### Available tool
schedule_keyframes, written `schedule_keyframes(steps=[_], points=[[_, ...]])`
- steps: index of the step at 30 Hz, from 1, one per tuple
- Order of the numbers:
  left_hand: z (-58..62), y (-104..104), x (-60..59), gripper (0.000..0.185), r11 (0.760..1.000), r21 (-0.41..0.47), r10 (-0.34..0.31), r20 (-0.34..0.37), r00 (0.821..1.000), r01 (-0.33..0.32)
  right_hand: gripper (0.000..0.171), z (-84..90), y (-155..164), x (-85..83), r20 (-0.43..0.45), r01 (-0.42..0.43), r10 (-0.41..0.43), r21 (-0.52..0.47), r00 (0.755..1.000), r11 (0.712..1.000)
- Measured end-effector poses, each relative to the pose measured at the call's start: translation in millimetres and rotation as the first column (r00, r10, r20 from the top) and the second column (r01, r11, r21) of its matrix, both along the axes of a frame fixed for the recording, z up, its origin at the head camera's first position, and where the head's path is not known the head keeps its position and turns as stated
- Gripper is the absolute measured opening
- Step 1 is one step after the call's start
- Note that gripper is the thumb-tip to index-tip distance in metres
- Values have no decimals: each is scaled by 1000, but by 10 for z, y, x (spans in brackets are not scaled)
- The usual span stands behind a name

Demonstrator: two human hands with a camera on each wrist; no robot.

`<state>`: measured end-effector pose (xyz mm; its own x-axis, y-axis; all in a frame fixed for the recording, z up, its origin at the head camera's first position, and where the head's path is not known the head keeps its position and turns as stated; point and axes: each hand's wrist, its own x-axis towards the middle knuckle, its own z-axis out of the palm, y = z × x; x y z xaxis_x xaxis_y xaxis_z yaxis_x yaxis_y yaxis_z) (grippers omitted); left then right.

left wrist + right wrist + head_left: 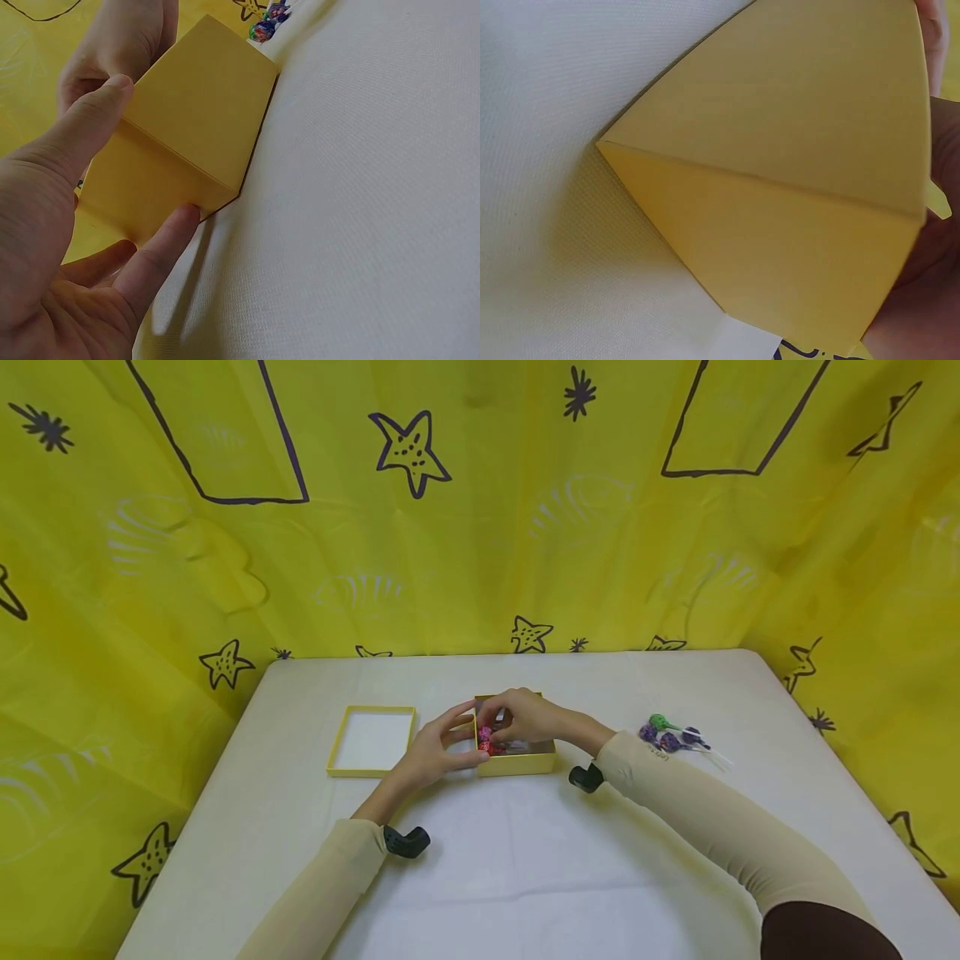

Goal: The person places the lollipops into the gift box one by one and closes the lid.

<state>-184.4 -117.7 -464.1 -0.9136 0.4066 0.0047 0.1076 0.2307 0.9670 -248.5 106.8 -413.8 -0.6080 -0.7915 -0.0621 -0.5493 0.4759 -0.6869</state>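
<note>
While the yellow lid lay open side up at the far left of the white surface, apart from everything else, I was busy at the yellow box just to its right. My left hand steadied that box at its left end: the thumb lay straight along the upper edge and the fingers rested flat against the side wall and the near corner, so the hand was fairly open and braced the box without closing round it. The left wrist view showed the same, with the thumb on top and a finger against the lower corner.

My right hand hovered over the box's open top with its fingers curled downward among the red and pink lollipops already inside. I could not tell whether those fingers pinched one or merely pressed on them, as the hand covered its own fingertips. The right wrist view gave only the box's outer walls.

Farther right, well apart from the box, a few purple and green lollipops lay loose with their sticks pointing right.

I judged I was midway through filling the box. The next move called for freeing my right hand, reaching right for the loose ones, and keeping the box steady with my left.
</note>
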Motion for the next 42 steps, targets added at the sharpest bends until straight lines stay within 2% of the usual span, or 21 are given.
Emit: schedule_keyframes(steps=[20,42], points=[[13,0,13,86,1000,-8,5,3,1000,-5,23,45,7,28,15,3,-3,15,1000,1000],[15,-5,10,86,1000,16,1,-2,1000,-1,22,55,7,-14,7,-18,18,15,1000,1000]])
